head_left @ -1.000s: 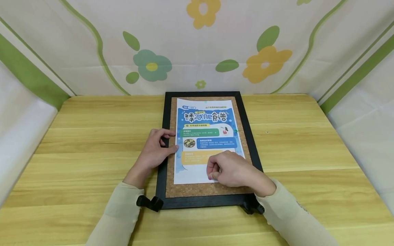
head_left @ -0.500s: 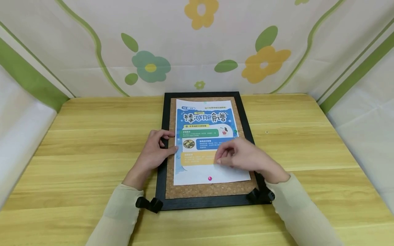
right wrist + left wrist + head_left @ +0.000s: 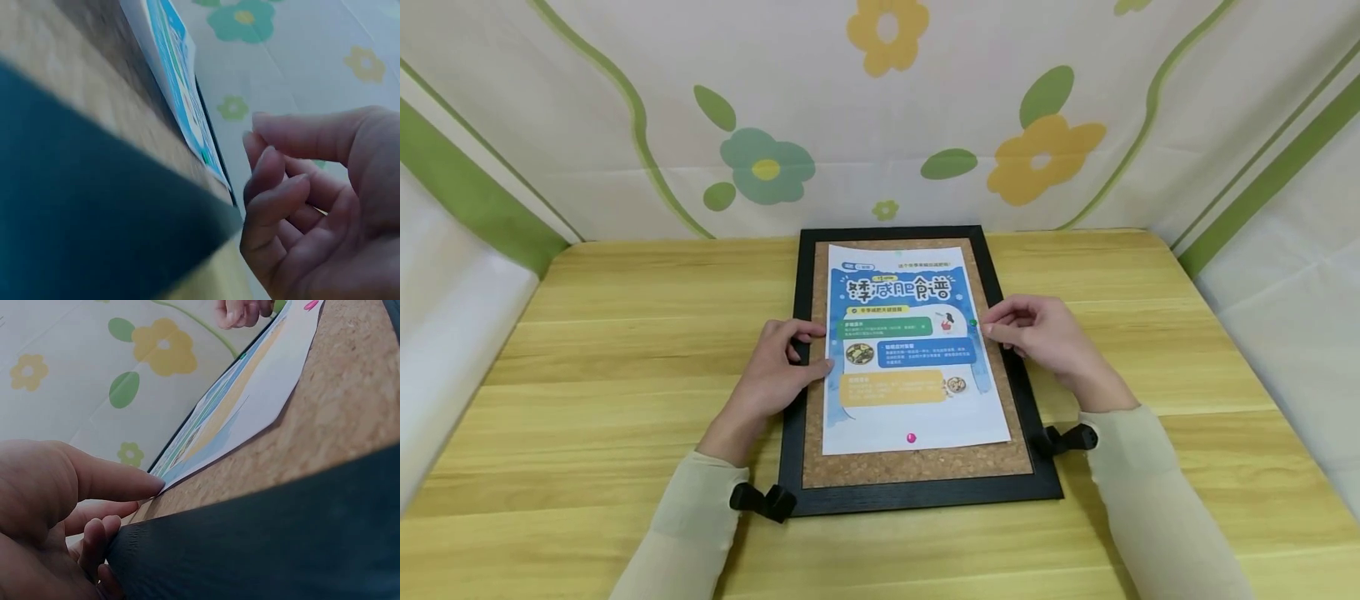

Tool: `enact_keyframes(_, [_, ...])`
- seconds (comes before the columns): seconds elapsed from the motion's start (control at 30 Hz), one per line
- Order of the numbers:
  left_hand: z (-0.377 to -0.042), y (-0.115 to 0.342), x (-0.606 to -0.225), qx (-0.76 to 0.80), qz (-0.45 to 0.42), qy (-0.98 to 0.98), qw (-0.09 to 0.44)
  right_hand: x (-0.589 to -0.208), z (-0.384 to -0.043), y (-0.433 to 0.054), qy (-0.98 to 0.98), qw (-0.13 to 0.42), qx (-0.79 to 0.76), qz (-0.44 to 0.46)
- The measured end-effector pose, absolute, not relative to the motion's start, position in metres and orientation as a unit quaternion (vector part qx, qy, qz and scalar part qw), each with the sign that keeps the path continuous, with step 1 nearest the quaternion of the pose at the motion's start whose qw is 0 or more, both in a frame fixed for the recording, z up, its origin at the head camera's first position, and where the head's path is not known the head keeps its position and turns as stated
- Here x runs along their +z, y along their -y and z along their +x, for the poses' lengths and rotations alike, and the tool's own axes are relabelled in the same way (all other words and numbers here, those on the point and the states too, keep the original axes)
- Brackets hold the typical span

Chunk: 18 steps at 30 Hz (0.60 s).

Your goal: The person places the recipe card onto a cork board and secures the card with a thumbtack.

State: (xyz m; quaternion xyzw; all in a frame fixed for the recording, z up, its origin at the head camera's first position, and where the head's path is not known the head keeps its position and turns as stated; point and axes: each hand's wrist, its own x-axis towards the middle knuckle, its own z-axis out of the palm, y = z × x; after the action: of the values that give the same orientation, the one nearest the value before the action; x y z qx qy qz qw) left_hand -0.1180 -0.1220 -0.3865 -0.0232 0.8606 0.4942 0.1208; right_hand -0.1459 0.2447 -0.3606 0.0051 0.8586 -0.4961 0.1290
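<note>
A printed poster sheet [image 3: 887, 421] lies on a cork board [image 3: 917, 467] in a black frame [image 3: 925, 492]. A pink push pin [image 3: 912, 437] sits near its bottom edge. A green push pin [image 3: 973, 322] sits at the right edge, and a pale green pin [image 3: 898, 252] is at the top. My left hand [image 3: 772, 362] rests over the frame's left side, thumb and fingertips touching the sheet's left edge. By the green pin is my right hand [image 3: 1045, 337], fingers loosely bent. In the right wrist view nothing shows between those fingertips, and they look apart from the paper.
The board lies on a yellow wood-grain table [image 3: 625, 375]. A white curtain with flower prints [image 3: 767, 167] hangs behind the table. Black wrist mounts [image 3: 763, 500] sit close to the frame's lower corners.
My right hand has let go of the pink push pin at the bottom edge and moved up and right to beside the green one. My left hand has stayed in place.
</note>
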Motion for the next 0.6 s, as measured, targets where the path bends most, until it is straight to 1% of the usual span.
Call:
enact_keyframes(0.1, [-0.118,0.122,-0.387,0.493,-0.024,-0.861,0.119,-0.365,-0.151,-0.259,-0.860,0.098,-0.500,0.021])
enact_keyframes(0.2, [-0.118,0.121,-0.386,0.494,-0.025,-0.861,0.118,-0.369,-0.155,-0.275,-0.861,0.083,-0.501,0.037])
enact_keyframes(0.43, [-0.116,0.121,-0.384,0.501,-0.029,-0.856,0.120,-0.381,-0.159,-0.307,-0.860,0.092,-0.497,0.077])
enact_keyframes(0.6, [-0.116,0.120,-0.384,0.504,-0.031,-0.855,0.121,-0.385,-0.158,-0.319,-0.860,0.083,-0.494,0.102])
